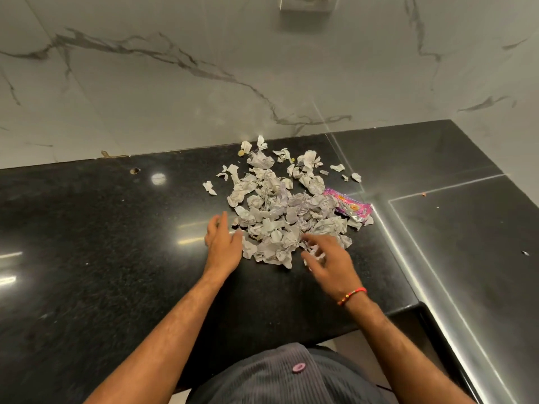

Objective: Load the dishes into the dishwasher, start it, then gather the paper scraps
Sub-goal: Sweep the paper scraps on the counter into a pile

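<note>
Black granite counter point(87, 258) holds our paper scraps point(280, 211) mid-surface; our left hand point(223, 243), fingers straight, flanks the pile while our right hand point(328, 259), loosely spread and empty, rakes them together.

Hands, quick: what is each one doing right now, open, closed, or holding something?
Left hand: open, fingers straight, at the left edge of the paper scraps.
Right hand: blurred, fingers loosely curled over the scraps; a grip cannot be told.

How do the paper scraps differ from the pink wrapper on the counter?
The paper scraps are many, white-grey and crumpled in a loose pile; the pink wrapper is single, glossy and printed. The scraps spread across the middle; the wrapper lies at the pile's right edge. Both rest on the black counter.
</note>
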A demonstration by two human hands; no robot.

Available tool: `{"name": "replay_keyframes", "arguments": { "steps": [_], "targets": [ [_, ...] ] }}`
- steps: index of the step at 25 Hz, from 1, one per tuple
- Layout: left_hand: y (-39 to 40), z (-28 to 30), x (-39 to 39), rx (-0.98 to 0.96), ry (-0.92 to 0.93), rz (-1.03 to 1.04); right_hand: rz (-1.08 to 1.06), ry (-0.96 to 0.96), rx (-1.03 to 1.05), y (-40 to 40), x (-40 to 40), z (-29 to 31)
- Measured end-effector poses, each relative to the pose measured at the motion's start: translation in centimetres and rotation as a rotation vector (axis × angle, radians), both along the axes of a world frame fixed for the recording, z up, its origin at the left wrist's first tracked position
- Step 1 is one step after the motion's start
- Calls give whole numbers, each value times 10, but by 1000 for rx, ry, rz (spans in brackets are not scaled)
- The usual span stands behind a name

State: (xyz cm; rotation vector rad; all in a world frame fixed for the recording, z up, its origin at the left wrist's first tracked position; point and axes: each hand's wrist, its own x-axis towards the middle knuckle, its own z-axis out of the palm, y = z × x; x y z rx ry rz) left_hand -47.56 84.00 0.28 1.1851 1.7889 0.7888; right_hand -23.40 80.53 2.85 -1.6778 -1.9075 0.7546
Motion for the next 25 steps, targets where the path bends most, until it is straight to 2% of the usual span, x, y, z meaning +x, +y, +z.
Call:
{"name": "replay_keyframes", "arguments": {
  "steps": [3,6,10,12,15,18,20,21,23,25],
  "targets": [
    [8,-3,-10,-48,75,-45,-277,-113,-35,24,34,-1],
    [5,-5,7,-73,26,-156,-362,-229,-152,44,57,-7],
    [11,-10,11,66,18,-26,-306,-265,-143,62,71,-22],
    [33,-9,-7,108,148,50,-333,-279,-85,80,88,-21],
    [77,-7,-33,6,295,101,-319,-334,-136,110,111,-19],
    [101,-10,-22,-90,412,-10,-152,-380,-230,119,110,-24],
    [99,-19,4,-48,428,-120,-6,-408,-280,111,105,-28],
    [94,-23,17,0,416,-147,25,-420,-267,108,106,-29],
    [88,-26,30,119,391,-94,9,-427,-102,113,116,-23],
    [97,-25,27,203,411,22,-80,-326,76,134,132,-14]
  ]
}}
